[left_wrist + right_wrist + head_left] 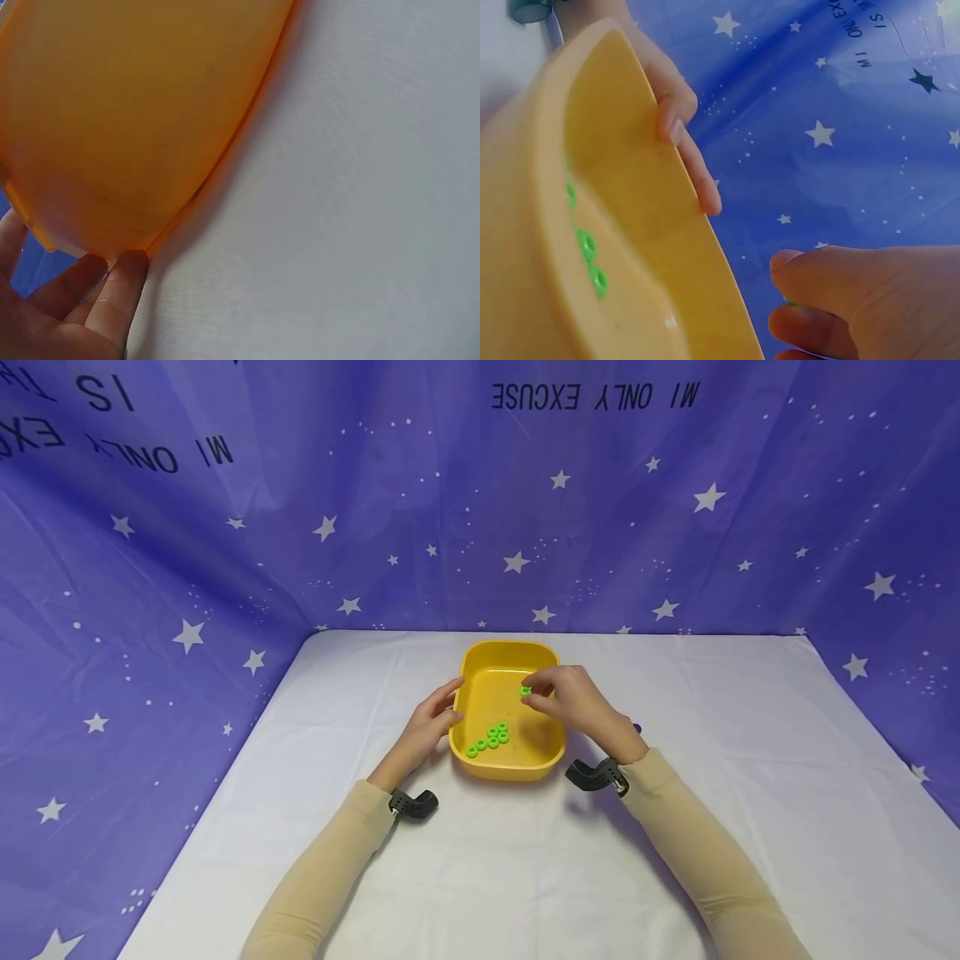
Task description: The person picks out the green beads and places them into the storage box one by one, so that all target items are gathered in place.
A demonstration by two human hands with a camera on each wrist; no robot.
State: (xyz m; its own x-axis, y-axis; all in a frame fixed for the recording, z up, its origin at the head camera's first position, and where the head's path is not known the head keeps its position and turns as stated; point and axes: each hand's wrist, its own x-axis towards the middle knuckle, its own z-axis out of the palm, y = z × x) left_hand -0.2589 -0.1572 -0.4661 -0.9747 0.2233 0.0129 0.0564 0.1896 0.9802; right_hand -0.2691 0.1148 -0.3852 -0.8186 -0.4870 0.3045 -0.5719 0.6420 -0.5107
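Observation:
A yellow plastic tub point(510, 770) stands on the white cloth, with several small green rings point(492, 742) lying near its front left corner inside. Thumb and fingers of my right hand point(572, 697) pinch another green ring point(525, 691) over the right half of the tub. In the right wrist view only a sliver of that ring shows between the fingertips. My left hand point(423, 728) rests against the tub's left side, fingers extended along the wall and thumb at the rim. The left wrist view shows its fingertips point(129, 264) touching the tub's outer wall.
White cloth point(495, 860) covers the table. A purple curtain point(450, 527) with white stars and lettering hangs behind and at both sides. Each wrist carries a black strap mount point(596, 774). A small purple object point(637, 727) peeks out beyond the right wrist.

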